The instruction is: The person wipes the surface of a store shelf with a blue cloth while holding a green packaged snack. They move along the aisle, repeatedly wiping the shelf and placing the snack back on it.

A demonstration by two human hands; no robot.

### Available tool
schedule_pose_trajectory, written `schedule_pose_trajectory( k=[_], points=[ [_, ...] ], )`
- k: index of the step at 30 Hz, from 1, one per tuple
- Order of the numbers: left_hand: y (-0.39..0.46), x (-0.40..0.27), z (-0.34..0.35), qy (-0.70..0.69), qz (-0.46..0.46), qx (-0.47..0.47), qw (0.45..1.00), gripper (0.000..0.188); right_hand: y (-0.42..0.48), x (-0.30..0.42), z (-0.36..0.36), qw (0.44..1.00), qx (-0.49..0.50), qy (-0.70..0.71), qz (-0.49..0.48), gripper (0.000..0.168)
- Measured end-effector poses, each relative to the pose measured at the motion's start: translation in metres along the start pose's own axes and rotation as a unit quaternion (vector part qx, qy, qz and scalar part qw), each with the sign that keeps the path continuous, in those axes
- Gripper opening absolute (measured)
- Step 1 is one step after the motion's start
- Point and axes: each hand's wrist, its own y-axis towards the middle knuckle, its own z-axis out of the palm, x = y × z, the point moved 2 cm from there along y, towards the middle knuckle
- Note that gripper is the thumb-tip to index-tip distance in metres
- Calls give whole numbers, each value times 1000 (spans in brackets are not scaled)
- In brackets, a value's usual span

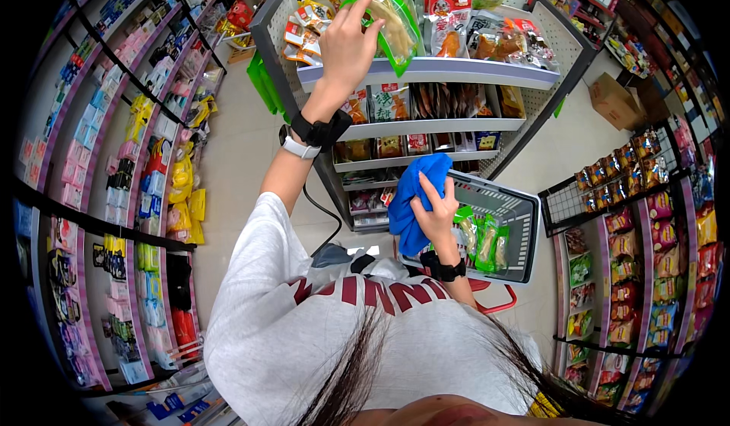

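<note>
My left hand (349, 46), with a watch and a black strap at the wrist, reaches to the top shelf and has its fingers on a green vacuum-sealed food packet (393, 26). The packet leans over the edge of the shelf (433, 71). Bunched in my right hand (436, 212) is a blue cloth (412, 198), held above the near left side of a grey shopping basket (527, 238). Several green packets (487, 243) lie in the basket. Red and white snack packets (447, 26) stand to the right of the green one.
Lower shelves (433, 126) of the display unit hold more packets. Tall shelves of goods (142, 158) run down the left, and snack racks (621, 266) stand on the right beside a wire rack (564, 206). A cardboard box (613, 103) sits on the floor at the back right.
</note>
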Motion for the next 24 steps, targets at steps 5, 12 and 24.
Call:
schedule_pose_trajectory(
  k=[5, 12, 24],
  points=[
    [11, 4, 25, 107, -4, -24, 994, 36, -6, -2, 2, 999, -13, -27, -35, 48],
    [21, 18, 42, 179, 30, -19, 983, 23, -11, -8, 2, 999, -1, -43, -24, 51],
    [19, 44, 41, 250, 87, -35, 964, 12, -14, -7, 9, 998, 16, -46, -27, 51]
  ],
)
